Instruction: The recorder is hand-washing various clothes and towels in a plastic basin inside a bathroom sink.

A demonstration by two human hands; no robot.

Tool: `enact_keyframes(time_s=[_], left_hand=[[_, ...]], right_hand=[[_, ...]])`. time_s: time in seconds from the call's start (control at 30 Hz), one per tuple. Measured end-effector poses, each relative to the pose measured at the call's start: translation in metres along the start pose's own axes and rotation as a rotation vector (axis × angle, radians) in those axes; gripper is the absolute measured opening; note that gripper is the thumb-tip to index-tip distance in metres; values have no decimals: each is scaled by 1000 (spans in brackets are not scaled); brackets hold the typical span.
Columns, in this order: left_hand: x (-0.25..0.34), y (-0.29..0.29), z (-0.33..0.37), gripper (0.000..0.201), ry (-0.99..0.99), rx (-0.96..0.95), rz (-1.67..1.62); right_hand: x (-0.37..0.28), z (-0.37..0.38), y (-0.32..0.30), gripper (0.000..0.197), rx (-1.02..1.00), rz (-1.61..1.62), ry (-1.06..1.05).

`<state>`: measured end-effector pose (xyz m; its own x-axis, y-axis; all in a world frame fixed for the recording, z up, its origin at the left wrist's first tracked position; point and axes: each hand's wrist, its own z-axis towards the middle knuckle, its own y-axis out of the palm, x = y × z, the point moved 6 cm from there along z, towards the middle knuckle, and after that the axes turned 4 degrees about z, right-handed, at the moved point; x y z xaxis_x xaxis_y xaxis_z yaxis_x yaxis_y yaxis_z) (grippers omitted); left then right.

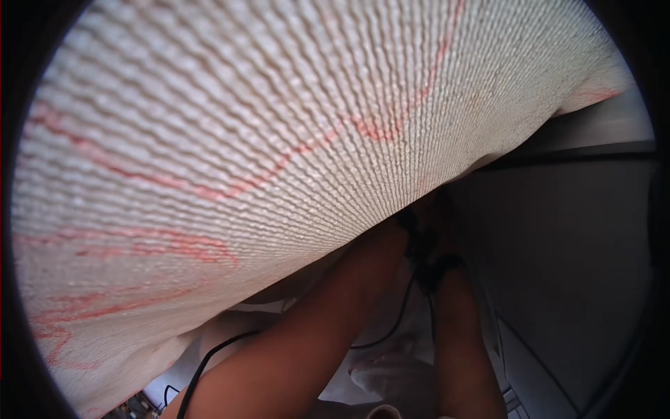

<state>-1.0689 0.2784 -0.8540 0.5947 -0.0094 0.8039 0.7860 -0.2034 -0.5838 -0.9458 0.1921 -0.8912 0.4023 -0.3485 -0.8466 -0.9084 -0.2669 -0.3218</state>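
A large cream ribbed cloth (300, 146) with red wavy lines fills the upper left, very close to me, its lower edge slanting up to the right. My left forearm (300, 335) reaches up and right beneath it. My right forearm (460, 335) rises beside it, and the two wrists come close together under the cloth's edge. Dark wrist straps (444, 268) with thin cables are on my arms. Both hands lie in shadow or behind the cloth, so their fingers, and anything in them, cannot be made out.
A dark grey flat panel (572, 258) stands to the right of my arms, with a black bar (572, 158) across its top. A black cable (202, 370) loops over my left forearm. Pale fabric (391, 370) shows between the arms.
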Motion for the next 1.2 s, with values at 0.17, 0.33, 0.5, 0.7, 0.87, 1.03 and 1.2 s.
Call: enact_keyframes(time_s=[0.17, 0.33, 0.5, 0.7, 0.87, 1.03, 1.2], left_hand=[[-5, 6, -2, 47, 44, 10, 71], [-10, 14, -1, 46, 72, 16, 128], [-10, 18, -2, 45, 80, 20, 148], [-5, 16, -5, 43, -1, 21, 51], [-1, 4, -12, 41, -114, 32, -73], [9, -7, -19, 40, -238, 46, -227], [19, -5, -16, 38, -322, 55, -323]], right_hand=[[11, -5, 7, 50, 10, 24, -1], [19, -22, 1, 50, 17, 50, 22], [20, -38, -7, 50, 21, 63, 46], [8, -38, -13, 50, 26, 72, 64], [2, -23, -1, 51, 2, 106, 75], [-8, -8, 5, 51, -16, 155, 95], [-14, -3, 3, 51, -19, 215, 126]])
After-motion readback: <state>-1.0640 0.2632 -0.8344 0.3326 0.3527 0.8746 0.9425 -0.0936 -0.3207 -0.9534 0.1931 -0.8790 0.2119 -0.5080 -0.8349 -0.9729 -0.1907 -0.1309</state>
